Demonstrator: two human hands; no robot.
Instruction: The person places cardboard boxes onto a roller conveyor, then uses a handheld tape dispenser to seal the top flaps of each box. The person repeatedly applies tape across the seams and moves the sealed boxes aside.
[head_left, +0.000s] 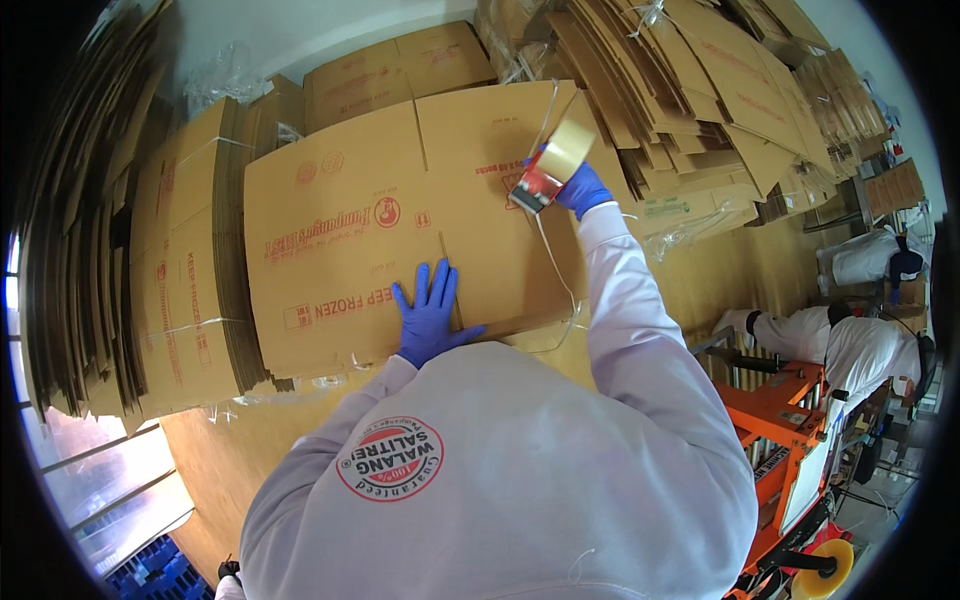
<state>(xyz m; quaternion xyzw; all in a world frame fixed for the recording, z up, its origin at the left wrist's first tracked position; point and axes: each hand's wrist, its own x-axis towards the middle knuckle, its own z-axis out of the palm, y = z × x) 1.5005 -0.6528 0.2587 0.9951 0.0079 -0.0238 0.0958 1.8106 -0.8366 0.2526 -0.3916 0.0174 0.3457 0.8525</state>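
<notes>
My left hand (430, 313), in a blue glove, lies flat with fingers spread on the near edge of a large folded cardboard carton (337, 195) with red print. In my right hand (581, 187), also gloved in blue, is a red tape dispenser (538, 184) with a wide roll of clear tape (568, 150). The dispenser is over the right part of the same carton. A loose white plastic strap (555, 262) runs from beneath the dispenser towards the carton's near right edge. Whether the dispenser touches the cardboard cannot be told.
Strapped flat cartons (180, 262) stand at the left, and more flattened cartons (697, 75) are heaped at the right. An orange carton-sealing machine (787, 420) is at the lower right. Beyond it, two co-workers in white (862, 352) bend over. Blue plastic crates (161, 570) are at lower left.
</notes>
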